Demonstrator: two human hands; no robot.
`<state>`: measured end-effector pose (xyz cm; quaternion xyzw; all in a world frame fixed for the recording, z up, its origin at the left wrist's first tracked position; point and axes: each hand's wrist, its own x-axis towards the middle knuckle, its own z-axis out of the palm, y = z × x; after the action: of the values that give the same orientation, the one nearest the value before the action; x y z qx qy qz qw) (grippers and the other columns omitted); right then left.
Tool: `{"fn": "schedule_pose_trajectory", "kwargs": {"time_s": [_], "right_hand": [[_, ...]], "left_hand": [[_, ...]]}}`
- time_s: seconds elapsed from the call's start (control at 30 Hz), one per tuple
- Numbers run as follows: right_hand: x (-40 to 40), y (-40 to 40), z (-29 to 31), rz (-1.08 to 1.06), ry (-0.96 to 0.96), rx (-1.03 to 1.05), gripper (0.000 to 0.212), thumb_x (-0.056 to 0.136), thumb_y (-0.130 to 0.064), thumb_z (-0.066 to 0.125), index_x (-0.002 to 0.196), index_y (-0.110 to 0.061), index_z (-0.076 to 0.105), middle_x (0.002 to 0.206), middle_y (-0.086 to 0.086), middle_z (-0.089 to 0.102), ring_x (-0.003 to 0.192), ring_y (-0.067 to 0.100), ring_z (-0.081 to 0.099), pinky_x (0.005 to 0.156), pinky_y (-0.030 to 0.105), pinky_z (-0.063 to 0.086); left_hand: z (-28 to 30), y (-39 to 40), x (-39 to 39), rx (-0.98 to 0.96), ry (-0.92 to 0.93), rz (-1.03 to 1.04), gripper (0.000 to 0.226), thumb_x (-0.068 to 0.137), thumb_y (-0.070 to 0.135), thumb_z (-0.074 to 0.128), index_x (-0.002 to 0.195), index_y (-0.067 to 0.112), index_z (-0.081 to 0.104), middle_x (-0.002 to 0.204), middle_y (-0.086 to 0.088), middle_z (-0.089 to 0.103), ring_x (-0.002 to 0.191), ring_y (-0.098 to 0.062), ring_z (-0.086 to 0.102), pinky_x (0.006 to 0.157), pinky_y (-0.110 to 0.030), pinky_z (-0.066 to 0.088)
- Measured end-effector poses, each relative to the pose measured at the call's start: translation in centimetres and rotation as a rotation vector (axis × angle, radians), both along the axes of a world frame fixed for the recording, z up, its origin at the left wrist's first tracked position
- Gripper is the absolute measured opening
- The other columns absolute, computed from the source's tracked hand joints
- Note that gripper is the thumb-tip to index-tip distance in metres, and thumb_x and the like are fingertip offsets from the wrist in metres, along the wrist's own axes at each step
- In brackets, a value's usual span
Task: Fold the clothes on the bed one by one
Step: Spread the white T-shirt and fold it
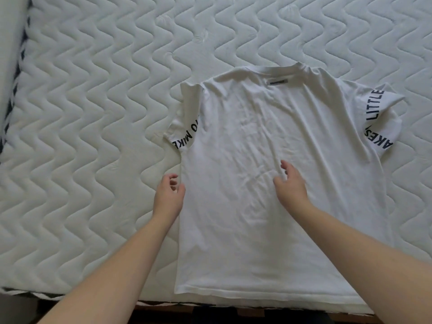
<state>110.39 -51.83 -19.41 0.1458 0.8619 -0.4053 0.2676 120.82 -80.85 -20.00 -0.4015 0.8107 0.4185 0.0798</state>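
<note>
A white T-shirt [268, 136] lies spread flat on the bed, collar away from me, hem at the near edge. Black lettering runs along both sleeve cuffs. My left hand [169, 195] hovers at the shirt's left side seam, fingers curled loosely and apart, with nothing held that I can see. Over the middle of the shirt's body my right hand [289, 183] rests with fingers spread and slightly bent, touching or just above the wrinkled fabric.
The quilted white mattress [93, 113] with a wavy stitch pattern stretches left and behind the shirt. Its near edge [70, 294] runs along the bottom, with dark floor below. A dark-patterned edge strip shows at the far left.
</note>
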Motion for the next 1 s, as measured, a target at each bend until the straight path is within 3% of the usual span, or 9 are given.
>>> {"fn": "schedule_pose_trajectory", "kwargs": {"time_s": [0.17, 0.3, 0.5, 0.6, 0.7, 0.83, 1.0], "right_hand": [[-2.1, -3.6, 0.3, 0.109, -0.011, -0.092, 0.057, 0.099, -0.018, 0.047, 0.152, -0.027, 0.031, 0.153, -0.011, 0.037, 0.140, 0.010, 0.034, 0.113, 0.030, 0.029], [-4.6, -7.3, 0.0, 0.171, -0.005, -0.162, 0.059, 0.097, -0.013, 0.048, 0.152, -0.026, 0.032, 0.150, -0.011, 0.041, 0.138, 0.009, 0.037, 0.110, 0.024, 0.027], [-8.1, -13.5, -0.2, 0.235, -0.004, -0.270, 0.056, 0.099, -0.017, 0.047, 0.150, -0.034, 0.031, 0.146, -0.019, 0.043, 0.135, 0.003, 0.038, 0.108, 0.025, 0.030], [-8.9, -16.2, -0.2, 0.270, -0.016, -0.295, 0.056, 0.099, -0.019, 0.046, 0.150, -0.036, 0.030, 0.147, -0.021, 0.042, 0.135, 0.002, 0.036, 0.108, 0.026, 0.031], [-9.5, -18.5, -0.1, 0.259, -0.025, -0.323, 0.057, 0.099, -0.019, 0.047, 0.151, -0.035, 0.029, 0.149, -0.018, 0.041, 0.136, 0.003, 0.036, 0.112, 0.031, 0.032], [-9.8, -21.2, -0.3, 0.250, -0.042, -0.364, 0.057, 0.099, -0.020, 0.047, 0.151, -0.034, 0.029, 0.151, -0.015, 0.038, 0.138, 0.005, 0.035, 0.112, 0.031, 0.032], [-9.8, -23.8, -1.6, 0.265, -0.098, -0.371, 0.064, 0.097, -0.022, 0.050, 0.154, -0.034, 0.023, 0.156, -0.008, 0.032, 0.142, 0.010, 0.031, 0.113, 0.031, 0.031]], "left_hand": [[-0.3, -3.1, -4.3, -0.067, 0.045, -0.047, 0.033, 0.095, 0.018, 0.052, 0.128, 0.012, 0.051, 0.127, -0.006, 0.053, 0.110, -0.018, 0.052, 0.092, -0.029, 0.040], [-0.8, -5.8, -8.7, -0.138, 0.038, -0.103, 0.041, 0.094, 0.017, 0.053, 0.134, 0.011, 0.047, 0.134, -0.011, 0.050, 0.122, -0.026, 0.050, 0.100, -0.034, 0.039], [-3.3, -8.5, -15.2, -0.109, -0.136, -0.141, 0.068, 0.086, 0.038, 0.067, 0.143, 0.014, 0.040, 0.141, -0.010, 0.046, 0.128, -0.030, 0.046, 0.107, -0.043, 0.039], [-4.3, -9.9, -16.8, -0.067, -0.242, -0.109, 0.054, 0.083, 0.045, 0.071, 0.126, 0.017, 0.052, 0.127, -0.003, 0.060, 0.118, -0.027, 0.056, 0.100, -0.042, 0.044], [-3.6, -10.5, -16.8, 0.058, -0.149, -0.072, 0.022, 0.089, 0.032, 0.066, 0.101, 0.013, 0.064, 0.102, -0.008, 0.070, 0.100, -0.028, 0.064, 0.087, -0.038, 0.050], [-1.6, -10.4, -13.1, 0.063, 0.103, 0.148, 0.012, 0.091, 0.026, 0.063, 0.098, 0.016, 0.062, 0.092, -0.002, 0.068, 0.086, -0.021, 0.062, 0.076, -0.034, 0.047], [-2.7, -9.3, -7.5, 0.098, 0.082, 0.337, 0.012, 0.093, 0.024, 0.062, 0.101, 0.016, 0.057, 0.085, 0.007, 0.060, 0.088, -0.021, 0.060, 0.071, -0.029, 0.041]]}}
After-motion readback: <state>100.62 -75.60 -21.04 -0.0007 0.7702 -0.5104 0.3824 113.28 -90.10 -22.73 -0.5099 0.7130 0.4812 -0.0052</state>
